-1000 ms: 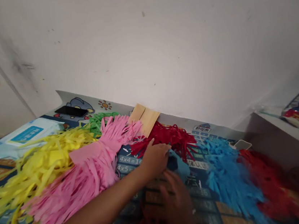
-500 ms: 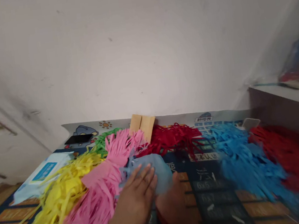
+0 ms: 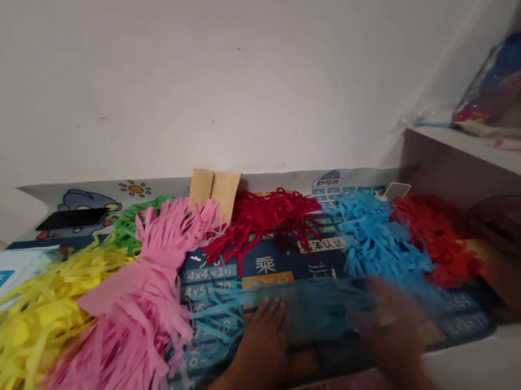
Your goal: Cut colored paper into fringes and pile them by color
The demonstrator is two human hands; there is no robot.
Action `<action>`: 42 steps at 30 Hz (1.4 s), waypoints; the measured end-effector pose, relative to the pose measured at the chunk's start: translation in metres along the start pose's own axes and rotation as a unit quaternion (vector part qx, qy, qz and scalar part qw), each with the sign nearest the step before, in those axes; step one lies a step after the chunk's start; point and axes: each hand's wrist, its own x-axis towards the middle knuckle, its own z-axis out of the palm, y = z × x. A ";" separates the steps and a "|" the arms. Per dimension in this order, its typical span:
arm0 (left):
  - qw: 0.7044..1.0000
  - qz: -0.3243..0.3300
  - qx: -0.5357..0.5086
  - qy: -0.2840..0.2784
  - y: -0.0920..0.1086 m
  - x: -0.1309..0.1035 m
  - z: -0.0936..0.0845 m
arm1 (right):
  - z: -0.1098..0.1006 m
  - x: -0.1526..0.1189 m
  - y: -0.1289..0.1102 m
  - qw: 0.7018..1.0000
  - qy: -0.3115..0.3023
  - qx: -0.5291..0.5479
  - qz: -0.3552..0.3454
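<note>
Left hand [image 3: 266,328] lay open, flattish, on blue sheet [image 3: 315,307] at lower centre of frame, apparently to steady it; right hand [image 3: 392,321] blurred at sheet's right end, grip impossible to tell.

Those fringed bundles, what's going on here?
A person has a blue fringed sheet spread across a printed mat. The left hand is on it; the right hand, blurred, is by its right end. Left of it lie a yellow bundle and a pink bundle; behind, a dark red bundle; to the right, a blue bundle.
</note>
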 end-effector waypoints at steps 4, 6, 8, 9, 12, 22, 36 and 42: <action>0.999 -0.025 -0.028 -0.006 -0.005 0.003 -0.002 | 0.063 -0.016 0.017 0.949 -0.103 -0.199 -0.221; 0.998 -0.055 -0.032 -0.019 -0.020 -0.001 -0.012 | 0.070 -0.011 0.027 0.911 -0.120 -0.261 -0.297; 0.994 -0.103 -0.025 -0.021 -0.042 -0.014 -0.028 | 0.063 -0.004 0.034 0.891 -0.127 -0.283 -0.331; 0.992 -0.126 -0.016 -0.021 -0.054 -0.022 -0.039 | 0.059 0.000 0.036 0.885 -0.130 -0.289 -0.341; 0.980 -0.190 0.050 -0.015 -0.070 -0.043 -0.071 | 0.054 0.004 0.037 0.879 -0.124 -0.297 -0.353; 0.987 -0.113 -0.087 0.070 -0.017 -0.010 -0.021 | 0.049 0.007 0.027 0.894 -0.145 -0.286 -0.313; 0.962 -0.199 -0.186 0.003 -0.055 0.036 -0.030 | 0.038 0.039 0.017 0.892 -0.096 -0.422 -0.132; 0.962 -0.239 -0.131 -0.033 -0.057 0.047 -0.034 | 0.043 0.049 0.020 0.890 -0.087 -0.436 -0.100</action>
